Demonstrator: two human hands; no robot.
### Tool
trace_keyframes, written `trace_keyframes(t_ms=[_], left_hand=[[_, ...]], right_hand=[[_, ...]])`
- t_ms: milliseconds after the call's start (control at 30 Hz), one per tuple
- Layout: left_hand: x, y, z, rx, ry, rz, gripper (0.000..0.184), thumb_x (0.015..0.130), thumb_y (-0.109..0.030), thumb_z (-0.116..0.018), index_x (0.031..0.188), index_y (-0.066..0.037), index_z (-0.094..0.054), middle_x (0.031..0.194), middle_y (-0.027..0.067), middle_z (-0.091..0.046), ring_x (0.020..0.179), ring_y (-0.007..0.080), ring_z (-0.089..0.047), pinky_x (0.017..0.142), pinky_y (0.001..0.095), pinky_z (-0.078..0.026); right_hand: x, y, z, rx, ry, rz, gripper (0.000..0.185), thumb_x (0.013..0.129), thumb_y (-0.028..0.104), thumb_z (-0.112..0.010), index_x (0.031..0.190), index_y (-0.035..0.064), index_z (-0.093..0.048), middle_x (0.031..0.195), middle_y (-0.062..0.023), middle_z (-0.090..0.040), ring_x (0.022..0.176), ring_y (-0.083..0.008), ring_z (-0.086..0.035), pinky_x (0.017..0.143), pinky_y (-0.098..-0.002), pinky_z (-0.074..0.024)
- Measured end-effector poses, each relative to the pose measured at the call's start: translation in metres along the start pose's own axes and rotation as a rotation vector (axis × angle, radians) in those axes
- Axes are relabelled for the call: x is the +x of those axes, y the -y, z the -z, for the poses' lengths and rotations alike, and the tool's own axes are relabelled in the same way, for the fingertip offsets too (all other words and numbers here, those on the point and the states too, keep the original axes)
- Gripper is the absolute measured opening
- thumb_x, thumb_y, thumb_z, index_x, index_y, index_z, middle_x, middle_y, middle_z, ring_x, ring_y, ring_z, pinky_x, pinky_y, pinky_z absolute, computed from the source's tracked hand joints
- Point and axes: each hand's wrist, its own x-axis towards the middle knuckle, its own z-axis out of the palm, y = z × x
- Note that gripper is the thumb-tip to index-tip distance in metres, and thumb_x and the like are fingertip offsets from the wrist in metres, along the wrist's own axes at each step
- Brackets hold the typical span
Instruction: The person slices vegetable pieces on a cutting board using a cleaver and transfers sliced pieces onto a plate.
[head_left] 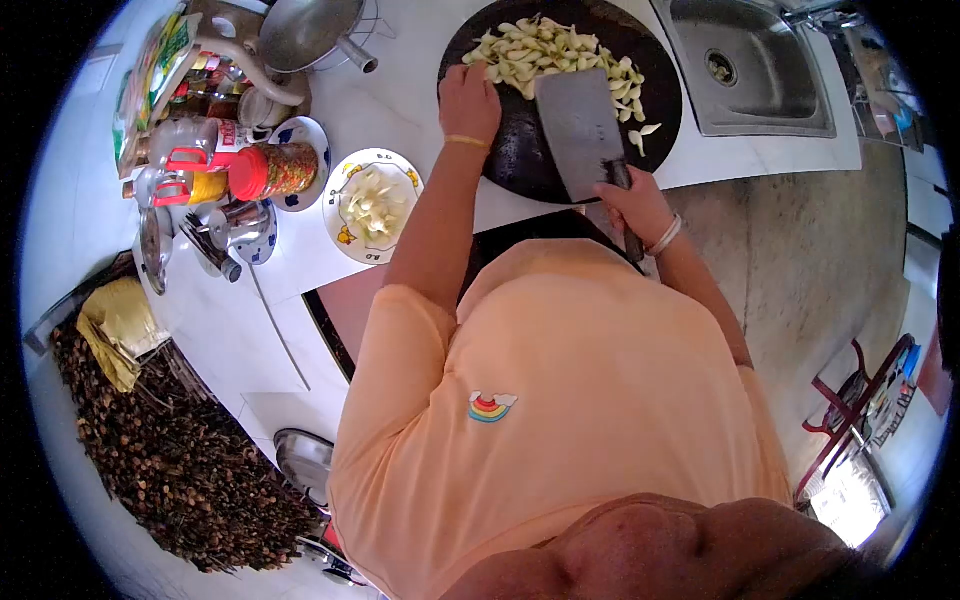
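Observation:
My right hand [643, 212] grips the dark handle of a cleaver [580, 130], its broad grey blade lying over a round dark chopping board [515, 150]. My left hand [470, 108] rests at the board's left side, its fingers curled at the edge of a heap of pale, pointed pieces that look like garlic cloves [545, 55]. Those fingertips are hidden, so I cannot see what they hold. A few loose cloves lie right of the blade. Left of my left forearm, a patterned white plate [345, 240] bears cut white pieces [373, 205].
A steel sink [805, 105] lies right of the board. At the left stand a red-lidded jar [285, 170], bottles, and a grey pan [308, 35]. Stacked firewood [180, 460] fills the lower left. A dark red metal frame [855, 410] stands at the right.

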Motion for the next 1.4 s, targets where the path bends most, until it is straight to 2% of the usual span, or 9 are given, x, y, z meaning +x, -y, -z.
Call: trace_keyframes(t_ms=[200, 267, 400, 500, 567, 800, 1000, 1067, 1400], left_hand=[[0.002, -0.019, -0.012, 0.101, 0.141, 0.155, 0.024, 0.078, -0.017, -0.067, 0.096, -0.002, -0.062, 0.093, 0.0169, -0.059, 0.096, 0.0347, -0.056, 0.082, 0.0412, -0.048], [-0.022, -0.026, -0.001, -0.106, 0.283, 0.514, 0.03, 0.076, -0.023, -0.071, 0.091, 0.0, -0.06, 0.089, 0.0172, -0.062, 0.091, 0.034, -0.06, 0.08, 0.0404, -0.049], [-0.07, -0.042, 0.007, -0.294, 0.358, 0.763, 0.035, 0.075, -0.029, -0.075, 0.087, 0.0, -0.059, 0.079, 0.0168, -0.065, 0.076, 0.0311, -0.065, 0.073, 0.0384, -0.051], [-0.071, -0.067, 0.025, -0.297, 0.396, 0.891, 0.038, 0.077, -0.032, -0.076, 0.084, 0.001, -0.059, 0.07, 0.0143, -0.066, 0.062, 0.0258, -0.067, 0.062, 0.0351, -0.053], [-0.073, -0.065, 0.026, -0.42, 0.422, 0.986, 0.033, 0.082, -0.027, -0.073, 0.079, 0.003, -0.06, 0.066, 0.0106, -0.065, 0.054, 0.019, -0.065, 0.054, 0.0312, -0.051], [-0.08, -0.054, 0.026, -0.476, 0.461, 0.96, 0.035, 0.086, -0.03, -0.07, 0.08, 0.003, -0.063, 0.066, 0.0101, -0.065, 0.054, 0.0178, -0.065, 0.05, 0.029, -0.051], [-0.088, -0.042, 0.026, -0.675, 0.449, 1.0, 0.032, 0.088, -0.028, -0.068, 0.081, 0.003, -0.064, 0.065, 0.0093, -0.065, 0.053, 0.0156, -0.062, 0.049, 0.0281, -0.05], [-0.087, -0.04, 0.027, -0.676, 0.467, 0.949, 0.032, 0.088, -0.028, -0.068, 0.081, 0.003, -0.064, 0.066, 0.0093, -0.064, 0.052, 0.015, -0.061, 0.048, 0.0277, -0.05], [-0.084, -0.042, 0.03, -0.704, 0.483, 0.899, 0.031, 0.088, -0.028, -0.068, 0.081, 0.002, -0.065, 0.065, 0.0098, -0.064, 0.052, 0.0155, -0.062, 0.046, 0.0278, -0.048]], right_hand=[[-0.003, -0.008, 0.042, 0.036, -0.021, -0.06, 0.018, 0.086, 0.017, -0.065, 0.081, 0.0026, -0.055, 0.054, -0.0023, -0.051, 0.04, -0.0114, -0.046, 0.038, -0.0281, -0.0353], [0.007, -0.011, 0.046, -0.025, 0.086, -0.042, 0.023, 0.085, 0.019, -0.065, 0.082, -0.0005, -0.055, 0.054, -0.0036, -0.052, 0.041, -0.0129, -0.048, 0.038, -0.0293, -0.0378], [0.022, -0.003, 0.035, -0.137, 0.162, -0.014, 0.025, 0.084, 0.02, -0.065, 0.082, -0.0027, -0.054, 0.054, -0.0056, -0.053, 0.042, -0.0145, -0.052, 0.04, -0.0306, -0.0421], [0.03, 0.008, 0.027, -0.337, 0.186, -0.019, 0.026, 0.083, 0.02, -0.064, 0.084, -0.005, -0.055, 0.058, -0.0115, -0.057, 0.043, -0.0182, -0.055, 0.043, -0.0334, -0.0472], [0.034, 0.015, 0.023, -0.526, 0.232, -0.001, 0.028, 0.082, 0.021, -0.062, 0.089, -0.006, -0.057, 0.07, -0.0206, -0.062, 0.055, -0.0295, -0.063, 0.057, -0.0399, -0.0531], [0.037, 0.031, 0.016, -0.823, 0.207, 0.168, 0.034, 0.082, 0.025, -0.062, 0.093, -0.0068, -0.058, 0.091, -0.0293, -0.063, 0.091, -0.0444, -0.061, 0.084, -0.048, -0.0487], [0.04, 0.04, 0.016, -0.962, 0.275, 0.209, 0.032, 0.082, 0.023, -0.06, 0.091, -0.0076, -0.057, 0.09, -0.0301, -0.063, 0.089, -0.0441, -0.062, 0.082, -0.0481, -0.0494], [0.046, 0.033, 0.014, -0.975, 0.254, 0.321, 0.029, 0.082, 0.021, -0.06, 0.088, -0.0073, -0.055, 0.079, -0.0293, -0.062, 0.081, -0.0455, -0.061, 0.074, -0.0471, -0.05], [0.052, 0.04, -0.01, -1.065, 0.23, 0.317, 0.027, 0.082, 0.019, -0.06, 0.088, -0.0072, -0.057, 0.087, -0.0303, -0.062, 0.086, -0.0447, -0.061, 0.079, -0.0486, -0.0494]])
